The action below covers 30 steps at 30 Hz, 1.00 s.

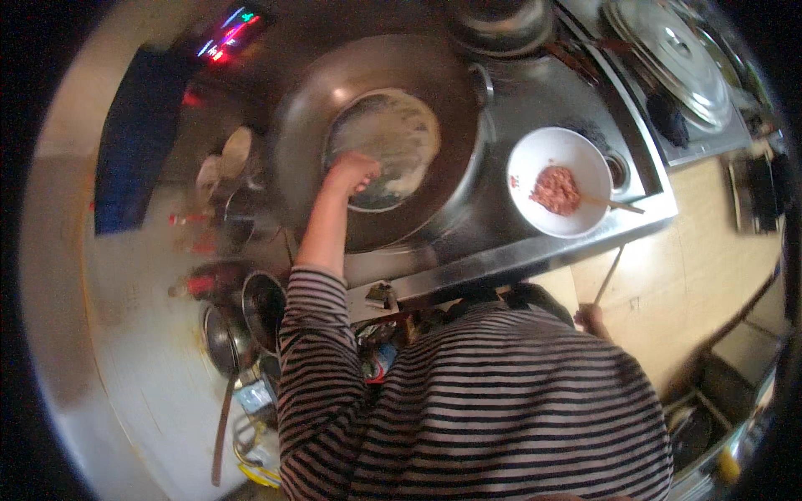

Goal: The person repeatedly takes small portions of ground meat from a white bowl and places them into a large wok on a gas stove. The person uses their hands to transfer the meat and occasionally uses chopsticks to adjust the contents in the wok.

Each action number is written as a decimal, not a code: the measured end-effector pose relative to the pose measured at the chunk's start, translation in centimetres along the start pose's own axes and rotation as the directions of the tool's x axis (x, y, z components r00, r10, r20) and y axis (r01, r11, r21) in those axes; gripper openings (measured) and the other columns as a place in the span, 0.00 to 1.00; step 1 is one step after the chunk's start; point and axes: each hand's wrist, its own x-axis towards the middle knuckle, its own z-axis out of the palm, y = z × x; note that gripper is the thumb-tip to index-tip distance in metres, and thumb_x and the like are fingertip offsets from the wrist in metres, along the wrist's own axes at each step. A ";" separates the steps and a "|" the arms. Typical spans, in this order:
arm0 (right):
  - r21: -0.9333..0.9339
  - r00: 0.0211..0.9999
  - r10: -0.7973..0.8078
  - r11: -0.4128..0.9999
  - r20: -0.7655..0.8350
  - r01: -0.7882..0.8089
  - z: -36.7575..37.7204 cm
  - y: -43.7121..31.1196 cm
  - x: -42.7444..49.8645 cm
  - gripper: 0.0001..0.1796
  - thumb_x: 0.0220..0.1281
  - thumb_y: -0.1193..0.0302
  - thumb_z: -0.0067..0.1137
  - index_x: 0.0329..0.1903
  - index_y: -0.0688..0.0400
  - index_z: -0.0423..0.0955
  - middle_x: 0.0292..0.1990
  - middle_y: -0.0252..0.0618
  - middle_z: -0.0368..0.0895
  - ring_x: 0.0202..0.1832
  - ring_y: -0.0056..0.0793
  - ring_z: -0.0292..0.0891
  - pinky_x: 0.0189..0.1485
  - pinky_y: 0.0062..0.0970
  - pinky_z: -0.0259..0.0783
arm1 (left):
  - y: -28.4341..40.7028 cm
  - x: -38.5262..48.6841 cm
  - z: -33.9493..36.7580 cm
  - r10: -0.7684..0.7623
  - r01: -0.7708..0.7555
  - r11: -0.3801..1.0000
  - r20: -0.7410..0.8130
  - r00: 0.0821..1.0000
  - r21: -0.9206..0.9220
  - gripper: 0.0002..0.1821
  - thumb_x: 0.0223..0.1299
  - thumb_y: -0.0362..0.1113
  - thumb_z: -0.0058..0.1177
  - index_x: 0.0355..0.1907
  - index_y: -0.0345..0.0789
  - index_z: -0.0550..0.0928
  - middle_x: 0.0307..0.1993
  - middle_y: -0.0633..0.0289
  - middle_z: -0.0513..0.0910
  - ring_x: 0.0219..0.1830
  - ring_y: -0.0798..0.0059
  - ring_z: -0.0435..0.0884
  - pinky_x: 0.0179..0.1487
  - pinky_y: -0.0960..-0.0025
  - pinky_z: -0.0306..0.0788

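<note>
A large metal wok (388,235) with a pool of cloudy liquid (391,138) in its bottom sits on the steel stove top. My left hand (354,174) hangs over the near left side of that pool, fingers curled inward; whether anything is between them is hidden. To the wok's right, a white bowl (529,210) contains raw minced meat (556,190), and a wooden utensil handle (617,204) leans out over its rim. Low at my right side, my right hand (590,317) grips a thin stick (609,275) that points up toward the counter edge.
Small pans (263,307), blurred bottles (200,285) and a long-handled ladle (225,419) crowd the left counter. A metal pot (501,28) stands behind the wok. Farther right is a large domed lid (680,56). The steel counter edge (489,266) runs before my body.
</note>
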 end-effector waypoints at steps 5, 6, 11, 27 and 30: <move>-0.287 0.986 -0.137 0.945 0.092 0.158 -1.4 2.2 2.6 0.14 0.49 0.64 0.45 0.16 0.59 0.67 0.15 0.39 0.72 0.12 0.27 0.68 0.14 0.27 0.64 | 8.1 -5.6 4.7 0.227 -0.218 0.974 -0.180 0.957 0.068 0.10 0.40 0.35 0.54 0.26 0.34 0.75 0.24 0.65 0.75 0.24 0.78 0.72 0.23 0.75 0.66; -0.499 0.976 -0.196 0.839 0.099 0.219 -5.6 5.3 6.0 0.12 0.48 0.68 0.47 0.16 0.59 0.64 0.14 0.38 0.69 0.11 0.26 0.65 0.12 0.25 0.64 | 11.1 -5.1 7.2 0.373 -0.372 0.928 -0.073 0.925 0.018 0.09 0.40 0.35 0.54 0.27 0.34 0.75 0.24 0.64 0.76 0.25 0.78 0.73 0.25 0.74 0.66; -0.079 0.992 -0.120 0.989 0.029 0.122 -2.7 3.6 1.8 0.10 0.49 0.71 0.47 0.17 0.60 0.62 0.13 0.37 0.66 0.13 0.28 0.65 0.12 0.25 0.63 | 14.6 -4.4 19.5 0.642 -0.661 0.747 0.180 0.745 0.068 0.11 0.37 0.32 0.53 0.28 0.32 0.75 0.26 0.56 0.76 0.29 0.70 0.75 0.34 0.72 0.67; 0.107 0.996 0.068 0.992 -0.062 -0.061 -4.5 6.7 -2.2 0.12 0.48 0.70 0.43 0.15 0.63 0.64 0.12 0.43 0.66 0.10 0.30 0.63 0.11 0.28 0.62 | 14.5 -1.3 31.1 0.692 -0.637 0.412 0.230 0.684 0.652 0.08 0.45 0.33 0.40 0.24 0.34 0.75 0.26 0.49 0.75 0.30 0.57 0.75 0.34 0.59 0.67; 0.087 1.000 -0.001 0.996 -0.026 0.003 -4.1 6.1 -1.7 0.10 0.49 0.71 0.42 0.18 0.63 0.64 0.12 0.42 0.67 0.11 0.30 0.64 0.11 0.27 0.62 | 15.7 -1.6 29.7 0.576 -0.582 0.523 0.245 0.780 0.623 0.09 0.45 0.34 0.39 0.25 0.34 0.75 0.27 0.49 0.75 0.30 0.57 0.75 0.34 0.59 0.67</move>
